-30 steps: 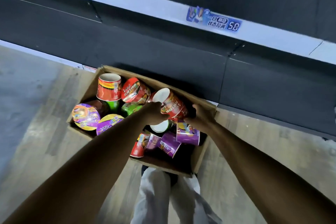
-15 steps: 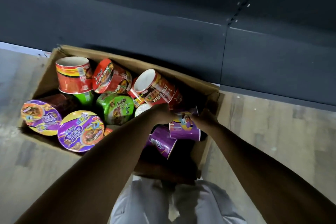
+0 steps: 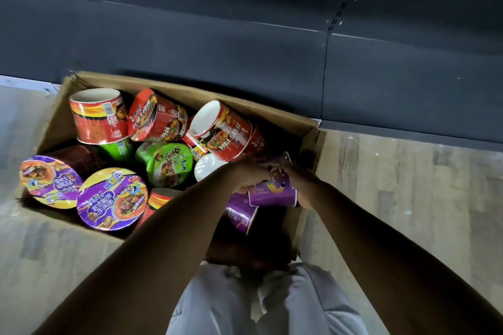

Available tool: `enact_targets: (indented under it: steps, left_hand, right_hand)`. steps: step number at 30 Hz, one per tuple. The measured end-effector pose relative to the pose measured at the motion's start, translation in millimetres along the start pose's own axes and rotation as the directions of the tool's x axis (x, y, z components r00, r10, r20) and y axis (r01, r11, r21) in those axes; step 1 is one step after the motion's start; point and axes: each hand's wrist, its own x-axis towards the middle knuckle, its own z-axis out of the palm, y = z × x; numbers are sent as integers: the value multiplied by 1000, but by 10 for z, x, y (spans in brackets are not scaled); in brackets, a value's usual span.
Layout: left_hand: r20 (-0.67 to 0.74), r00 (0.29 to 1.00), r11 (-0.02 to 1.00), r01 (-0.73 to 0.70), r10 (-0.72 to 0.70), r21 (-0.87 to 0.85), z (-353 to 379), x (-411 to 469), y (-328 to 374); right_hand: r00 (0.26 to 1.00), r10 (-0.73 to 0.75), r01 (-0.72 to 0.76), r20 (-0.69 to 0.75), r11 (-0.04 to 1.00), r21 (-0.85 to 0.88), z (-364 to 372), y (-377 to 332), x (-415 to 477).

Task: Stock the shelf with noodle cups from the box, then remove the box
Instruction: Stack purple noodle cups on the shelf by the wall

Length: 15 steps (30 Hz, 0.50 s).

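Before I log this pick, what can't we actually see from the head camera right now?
All in the head view:
- Far end of the purple cup: covered by the left hand and right hand holding it.
- Box floor at the near right corner: dark, behind the forearms.
- Shelf above: cut off by the top edge; stock unseen.

One head-worn wide-angle view looks steeply down and forward, close above the box (image 3: 57, 122) on the floor (image 3: 408, 185), dark shelf (image 3: 190, 43) base across the top, wearer's legs (image 3: 245, 307) at the bottom edge
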Motion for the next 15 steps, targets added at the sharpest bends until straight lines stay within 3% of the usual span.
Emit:
enact_targets:
  steps: [5, 9, 15]
  left_hand:
    - [34, 999, 999, 21, -20, -26, -113, -459, 146]
    - [75, 996, 998, 47, -43, -41, -297, -969, 351]
    - [62, 996, 994, 53, -59, 96, -580, -1897, 733]
  right_hand:
    - [1000, -19, 20, 20, 997, -75, -72, -239, -401]
    - [998, -49, 50, 49, 999, -7, -196, -510, -920]
    - [988, -143, 146, 52, 988, -57, -426, -967, -1631]
